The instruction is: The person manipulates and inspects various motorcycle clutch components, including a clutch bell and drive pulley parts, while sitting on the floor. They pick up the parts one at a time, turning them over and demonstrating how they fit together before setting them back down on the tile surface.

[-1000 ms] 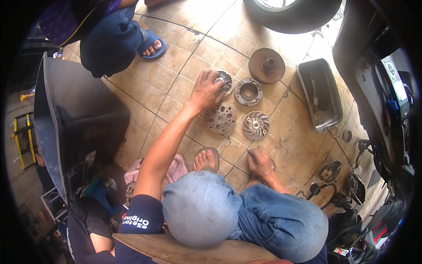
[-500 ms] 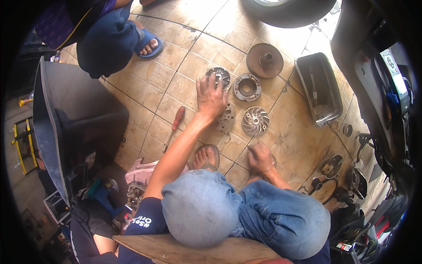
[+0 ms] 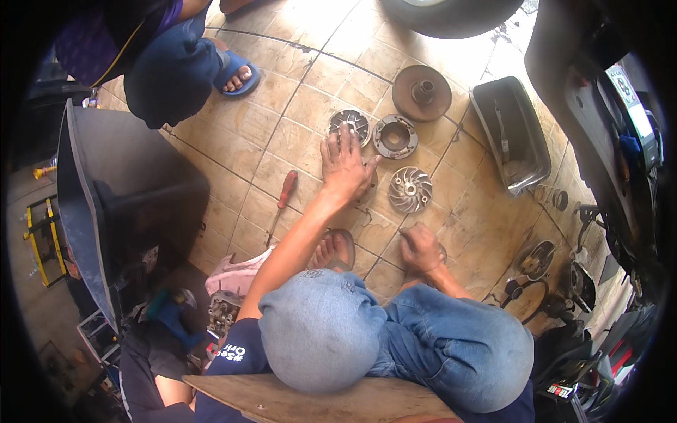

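My left hand (image 3: 344,168) reaches forward with fingers stretched out, its fingertips at the near edge of a round ribbed metal part (image 3: 349,125) on the floor. Whether they press on it I cannot tell. Beneath the palm, a flat plate with holes (image 3: 369,189) is mostly hidden. To the right lie a metal ring with a wide centre hole (image 3: 395,136) and a silvery finned fan disc (image 3: 410,189). Behind them sits a rusty brown disc with a raised hub (image 3: 422,93). My right hand (image 3: 421,248) is curled closed beside my right foot; its fingertips are hidden.
A red-handled screwdriver (image 3: 288,189) lies left of my forearm. A dark rectangular tray (image 3: 509,137) stands at the right, a tyre (image 3: 451,20) at the back. Left is a large black bin (image 3: 134,190). Another person's sandalled foot (image 3: 238,76) is at the far left.
My left hand has drawn back a little and to the right, so its fingers cover less of the ribbed part and the palm hides more of the holed plate. My right hand has barely moved.
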Available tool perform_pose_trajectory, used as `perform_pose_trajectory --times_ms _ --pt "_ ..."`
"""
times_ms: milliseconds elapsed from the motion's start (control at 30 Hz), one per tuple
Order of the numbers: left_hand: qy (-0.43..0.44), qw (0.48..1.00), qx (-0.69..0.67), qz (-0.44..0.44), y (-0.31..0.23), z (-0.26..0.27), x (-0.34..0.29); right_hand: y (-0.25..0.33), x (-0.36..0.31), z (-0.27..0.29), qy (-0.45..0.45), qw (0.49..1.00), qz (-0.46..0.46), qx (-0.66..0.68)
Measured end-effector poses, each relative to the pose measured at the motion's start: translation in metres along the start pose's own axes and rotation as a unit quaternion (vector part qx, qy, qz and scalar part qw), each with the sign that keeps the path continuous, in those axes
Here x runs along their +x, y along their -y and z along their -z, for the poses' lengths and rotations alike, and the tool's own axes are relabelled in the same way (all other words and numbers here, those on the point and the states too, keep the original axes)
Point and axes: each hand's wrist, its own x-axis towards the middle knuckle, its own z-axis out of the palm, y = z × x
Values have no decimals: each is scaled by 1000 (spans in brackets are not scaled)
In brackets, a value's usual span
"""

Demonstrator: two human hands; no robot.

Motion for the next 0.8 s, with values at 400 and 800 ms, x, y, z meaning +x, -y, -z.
perform_pose_trajectory --times_ms 400,800 --pt "-63 989 -131 -15 -4 16 10 -5 -4 2 0 1000 0 -9" --pt "-8 987 -140 -84 17 13 45 -12 -10 -4 -13 1000 7 -24"
